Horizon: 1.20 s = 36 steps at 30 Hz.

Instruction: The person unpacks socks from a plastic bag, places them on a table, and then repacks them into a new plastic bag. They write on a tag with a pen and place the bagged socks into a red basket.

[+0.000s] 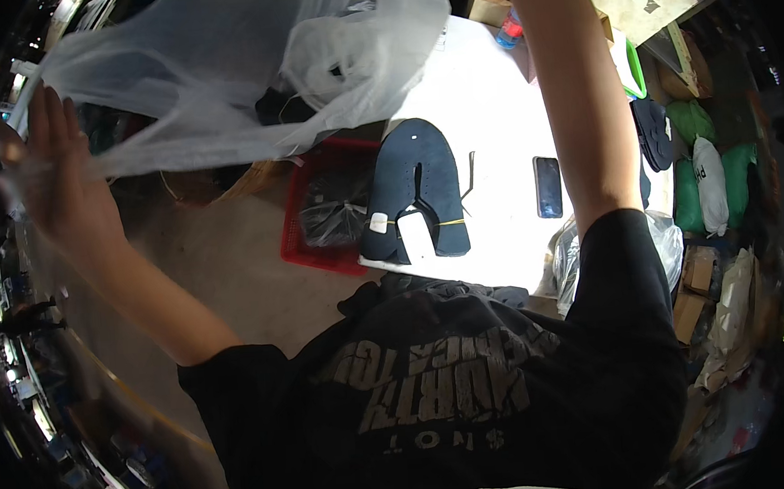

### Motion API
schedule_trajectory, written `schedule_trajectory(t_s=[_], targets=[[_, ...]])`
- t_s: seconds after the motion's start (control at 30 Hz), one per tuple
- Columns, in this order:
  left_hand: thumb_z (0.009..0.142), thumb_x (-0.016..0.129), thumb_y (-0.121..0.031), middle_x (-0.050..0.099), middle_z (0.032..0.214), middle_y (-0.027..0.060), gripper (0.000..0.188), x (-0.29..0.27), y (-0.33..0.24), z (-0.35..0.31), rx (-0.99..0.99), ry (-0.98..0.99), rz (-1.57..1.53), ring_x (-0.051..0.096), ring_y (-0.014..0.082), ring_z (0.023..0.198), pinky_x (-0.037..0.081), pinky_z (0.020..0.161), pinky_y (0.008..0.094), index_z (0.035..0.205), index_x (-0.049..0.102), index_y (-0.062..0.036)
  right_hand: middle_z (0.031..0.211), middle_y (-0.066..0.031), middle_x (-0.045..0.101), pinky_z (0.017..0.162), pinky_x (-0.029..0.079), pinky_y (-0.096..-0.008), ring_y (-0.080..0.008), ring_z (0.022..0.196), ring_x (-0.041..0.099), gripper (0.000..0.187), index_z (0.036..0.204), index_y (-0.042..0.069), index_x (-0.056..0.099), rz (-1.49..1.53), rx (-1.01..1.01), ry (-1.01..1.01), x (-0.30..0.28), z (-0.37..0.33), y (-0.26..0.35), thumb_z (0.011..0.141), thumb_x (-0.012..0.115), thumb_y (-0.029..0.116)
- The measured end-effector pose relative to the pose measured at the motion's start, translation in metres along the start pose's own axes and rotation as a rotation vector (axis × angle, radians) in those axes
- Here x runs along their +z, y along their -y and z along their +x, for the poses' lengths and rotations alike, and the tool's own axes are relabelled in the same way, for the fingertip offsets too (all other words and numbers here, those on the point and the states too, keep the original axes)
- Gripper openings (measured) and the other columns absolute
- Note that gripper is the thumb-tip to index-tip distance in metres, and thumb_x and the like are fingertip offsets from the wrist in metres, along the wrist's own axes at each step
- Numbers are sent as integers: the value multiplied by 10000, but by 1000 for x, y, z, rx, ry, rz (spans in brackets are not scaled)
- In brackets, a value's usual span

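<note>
A large translucent plastic bag [206, 58] is spread across the upper left, its mouth edge reaching my left hand [69, 181]. That hand is raised with fingers stretched out, and thin plastic lies against and around it. My right arm [572, 96] extends up past the top edge, so the right hand is out of sight. In front of me, a stack of dark U-shaped cut pieces [436, 164] lies on the white tabletop [503, 146]. A yellow band crosses the stack, and a white slip [416, 235] rests on it.
Left of the table stands a red basket [295, 219] with a plastic-wrapped dark bundle. A phone [548, 186] and a thin angled metal piece [471, 184] lie on the tabletop. Green and white sacks [710, 188] are piled at the right, beside cardboard pieces [692, 301].
</note>
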<state>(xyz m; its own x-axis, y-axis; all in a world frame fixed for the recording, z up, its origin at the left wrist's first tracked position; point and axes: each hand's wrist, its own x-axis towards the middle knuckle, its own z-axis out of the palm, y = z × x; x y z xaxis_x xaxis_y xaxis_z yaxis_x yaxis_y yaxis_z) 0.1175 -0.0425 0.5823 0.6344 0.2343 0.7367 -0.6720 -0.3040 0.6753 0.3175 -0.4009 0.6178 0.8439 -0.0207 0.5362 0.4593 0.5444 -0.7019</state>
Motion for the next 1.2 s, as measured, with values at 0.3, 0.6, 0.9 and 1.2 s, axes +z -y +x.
schedule_trajectory(t_s=[0.3, 0.6, 0.9, 1.2], targets=[[1015, 515, -83, 482, 1543, 288, 750, -6, -41, -125, -657, 333, 106, 714, 154, 856, 577, 743, 297, 1685, 181, -47, 839, -91, 735, 697, 517, -402, -267, 772, 679, 82, 818, 60, 693, -819, 127, 247, 19, -56, -139, 847, 725, 130], [874, 573, -107, 613, 1356, 187, 583, -57, 218, -359, -1496, -369, -332, 590, 273, 1297, 486, 995, 419, 1429, 528, 68, 972, -198, 726, 831, 559, -446, -301, 955, 726, 325, 1169, 10, 689, -700, 511, 956, 61, -280, -197, 1013, 615, 285], [759, 589, -207, 594, 1402, 140, 698, -38, 262, -508, -2112, -480, -257, 520, 365, 1364, 347, 1170, 612, 1445, 509, -101, 980, -72, 713, 840, 556, -346, -185, 891, 678, 286, 1188, 41, 696, -594, 1026, 508, -105, -407, -68, 1092, 556, 271], [1017, 571, -267, 539, 1515, 120, 570, 28, 247, -424, -1465, 297, 155, 531, 323, 1354, 428, 1106, 498, 1547, 453, -92, 1052, -113, 723, 896, 523, -359, -204, 963, 671, 358, 1215, 38, 687, -862, 1043, -410, -215, -529, -56, 1070, 566, 342]])
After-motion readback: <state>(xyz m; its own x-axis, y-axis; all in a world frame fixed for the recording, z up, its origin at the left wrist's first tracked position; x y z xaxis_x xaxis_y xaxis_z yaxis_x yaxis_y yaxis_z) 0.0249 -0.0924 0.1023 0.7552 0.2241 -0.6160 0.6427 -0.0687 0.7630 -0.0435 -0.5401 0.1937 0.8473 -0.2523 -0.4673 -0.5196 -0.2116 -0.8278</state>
